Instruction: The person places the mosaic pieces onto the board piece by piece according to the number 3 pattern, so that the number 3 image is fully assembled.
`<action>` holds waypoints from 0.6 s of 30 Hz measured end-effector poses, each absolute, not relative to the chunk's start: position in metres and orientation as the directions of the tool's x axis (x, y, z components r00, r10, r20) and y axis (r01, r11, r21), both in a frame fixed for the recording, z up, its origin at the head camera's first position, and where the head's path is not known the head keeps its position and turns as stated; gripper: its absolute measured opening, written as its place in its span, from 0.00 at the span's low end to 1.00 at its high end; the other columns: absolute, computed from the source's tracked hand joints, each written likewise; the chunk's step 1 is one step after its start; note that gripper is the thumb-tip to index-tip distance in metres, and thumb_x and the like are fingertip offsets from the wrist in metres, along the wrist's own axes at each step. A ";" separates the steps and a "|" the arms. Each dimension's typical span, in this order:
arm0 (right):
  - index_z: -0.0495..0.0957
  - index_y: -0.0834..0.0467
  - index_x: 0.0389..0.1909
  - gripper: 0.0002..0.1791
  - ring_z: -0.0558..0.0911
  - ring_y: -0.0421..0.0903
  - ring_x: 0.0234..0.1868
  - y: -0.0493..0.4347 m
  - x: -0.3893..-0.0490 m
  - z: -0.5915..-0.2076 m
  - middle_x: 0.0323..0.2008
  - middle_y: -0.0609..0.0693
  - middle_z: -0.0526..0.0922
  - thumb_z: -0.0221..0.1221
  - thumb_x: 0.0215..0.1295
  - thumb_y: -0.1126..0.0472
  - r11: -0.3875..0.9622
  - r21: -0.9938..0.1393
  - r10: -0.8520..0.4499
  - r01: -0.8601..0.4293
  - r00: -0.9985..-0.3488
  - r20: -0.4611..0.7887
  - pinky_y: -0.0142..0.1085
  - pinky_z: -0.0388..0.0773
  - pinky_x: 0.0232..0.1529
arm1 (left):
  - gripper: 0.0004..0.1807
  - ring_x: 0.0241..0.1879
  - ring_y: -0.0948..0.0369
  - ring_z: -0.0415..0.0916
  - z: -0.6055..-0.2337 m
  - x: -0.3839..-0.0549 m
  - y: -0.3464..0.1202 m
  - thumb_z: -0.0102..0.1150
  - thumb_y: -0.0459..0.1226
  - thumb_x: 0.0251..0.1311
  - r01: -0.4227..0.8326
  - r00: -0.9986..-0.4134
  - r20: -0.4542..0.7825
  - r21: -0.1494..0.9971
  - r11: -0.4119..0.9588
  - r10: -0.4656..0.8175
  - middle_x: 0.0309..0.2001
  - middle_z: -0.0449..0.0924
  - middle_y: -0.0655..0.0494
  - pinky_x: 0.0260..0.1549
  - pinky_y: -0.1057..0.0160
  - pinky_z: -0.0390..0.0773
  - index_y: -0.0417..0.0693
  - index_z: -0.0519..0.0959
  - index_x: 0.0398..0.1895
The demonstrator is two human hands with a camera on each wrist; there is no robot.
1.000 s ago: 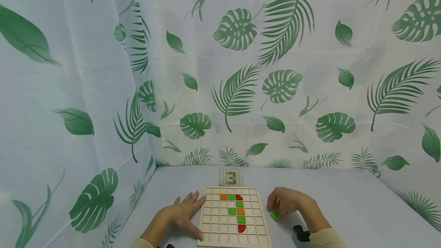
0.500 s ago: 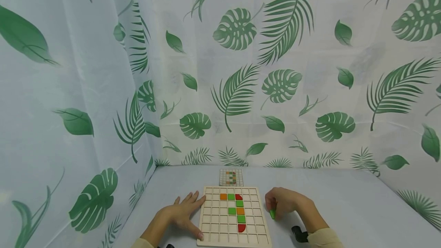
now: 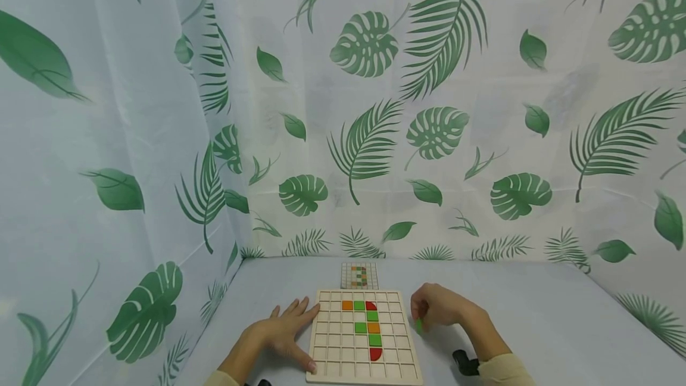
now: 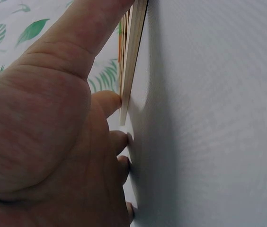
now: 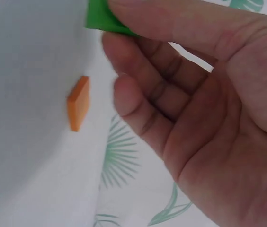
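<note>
A green tile [image 5: 100, 16] is pinched between the thumb and fingers of my right hand [image 3: 436, 305], just right of the wooden grid board [image 3: 334, 355]. My left hand [image 3: 281, 332] lies with spread fingers at the board's left side. Its thumb and index finger touch the board's edge, seen edge-on in the left wrist view. Several coloured tiles sit in the grid: an orange tile [image 3: 347, 305], a red quarter-round tile [image 3: 371, 306] and green ones at the top, with more down the column to another red tile [image 3: 376, 354].
Behind the board lies a small card [image 3: 346, 273] printed with a coloured grid pattern. An orange tile [image 5: 79, 104] rests on the table below my right hand. A leaf-print curtain [image 3: 375, 219] stands at the back and left.
My right hand has gripped the green tile, raised it off the table and shifted slightly up and left towards the board. The left hand and the tiles on the board stay put.
</note>
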State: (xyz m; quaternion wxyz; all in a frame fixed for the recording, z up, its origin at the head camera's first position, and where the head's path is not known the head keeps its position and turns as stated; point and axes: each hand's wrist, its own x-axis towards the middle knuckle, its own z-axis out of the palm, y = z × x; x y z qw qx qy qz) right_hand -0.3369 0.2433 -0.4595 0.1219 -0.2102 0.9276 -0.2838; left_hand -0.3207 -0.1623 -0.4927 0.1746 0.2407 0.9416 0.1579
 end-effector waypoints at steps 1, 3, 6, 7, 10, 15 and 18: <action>0.82 0.57 0.26 0.14 0.75 0.43 0.28 0.243 -0.337 -0.458 0.23 0.46 0.79 0.72 0.47 0.78 0.738 -0.582 -0.470 -0.341 -0.879 -0.081 0.37 0.71 0.27 | 0.68 0.84 0.41 0.40 -0.492 -0.321 -0.162 0.76 0.69 0.41 0.399 -0.823 -0.252 0.382 0.834 0.509 0.85 0.44 0.43 0.76 0.27 0.41 0.61 0.52 0.85; 0.82 0.56 0.27 0.14 0.75 0.43 0.28 0.241 -0.338 -0.456 0.23 0.45 0.79 0.71 0.49 0.77 0.719 -0.586 -0.487 -0.373 -0.873 -0.041 0.36 0.72 0.27 | 0.68 0.84 0.41 0.40 -0.491 -0.321 -0.163 0.77 0.69 0.41 0.398 -0.823 -0.251 0.384 0.833 0.509 0.85 0.44 0.43 0.76 0.27 0.41 0.61 0.52 0.85; 0.82 0.54 0.28 0.13 0.75 0.42 0.28 0.237 -0.338 -0.452 0.24 0.44 0.79 0.71 0.52 0.76 0.692 -0.600 -0.503 -0.402 -0.864 -0.001 0.36 0.72 0.26 | 0.68 0.84 0.41 0.40 -0.491 -0.321 -0.163 0.77 0.69 0.42 0.402 -0.823 -0.247 0.383 0.832 0.511 0.85 0.44 0.43 0.76 0.26 0.41 0.61 0.52 0.85; 0.82 0.55 0.28 0.13 0.75 0.42 0.28 0.236 -0.338 -0.451 0.24 0.44 0.80 0.72 0.53 0.75 0.684 -0.604 -0.508 -0.409 -0.862 0.008 0.35 0.72 0.25 | 0.68 0.84 0.41 0.40 -0.492 -0.321 -0.163 0.77 0.69 0.41 0.402 -0.822 -0.248 0.385 0.831 0.513 0.85 0.44 0.43 0.76 0.26 0.41 0.61 0.52 0.85; 0.83 0.55 0.29 0.11 0.76 0.42 0.29 0.233 -0.338 -0.450 0.25 0.44 0.80 0.72 0.56 0.73 0.667 -0.613 -0.520 -0.424 -0.854 0.025 0.35 0.72 0.25 | 0.68 0.84 0.40 0.40 -0.494 -0.321 -0.163 0.76 0.69 0.41 0.401 -0.820 -0.249 0.391 0.828 0.515 0.85 0.44 0.43 0.75 0.26 0.40 0.61 0.52 0.85; 0.84 0.57 0.33 0.07 0.79 0.46 0.32 0.230 -0.338 -0.450 0.30 0.46 0.82 0.70 0.61 0.71 0.648 -0.636 -0.523 -0.419 -0.852 0.027 0.38 0.76 0.26 | 0.69 0.84 0.40 0.39 -0.494 -0.321 -0.163 0.76 0.69 0.41 0.403 -0.820 -0.249 0.390 0.828 0.516 0.85 0.44 0.43 0.75 0.25 0.40 0.61 0.52 0.85; 0.84 0.58 0.36 0.05 0.80 0.45 0.31 0.228 -0.339 -0.450 0.32 0.47 0.83 0.69 0.63 0.70 0.633 -0.646 -0.525 -0.427 -0.850 0.047 0.38 0.79 0.27 | 0.69 0.84 0.40 0.39 -0.494 -0.322 -0.163 0.76 0.70 0.41 0.404 -0.821 -0.249 0.384 0.830 0.514 0.85 0.44 0.43 0.75 0.25 0.40 0.61 0.52 0.85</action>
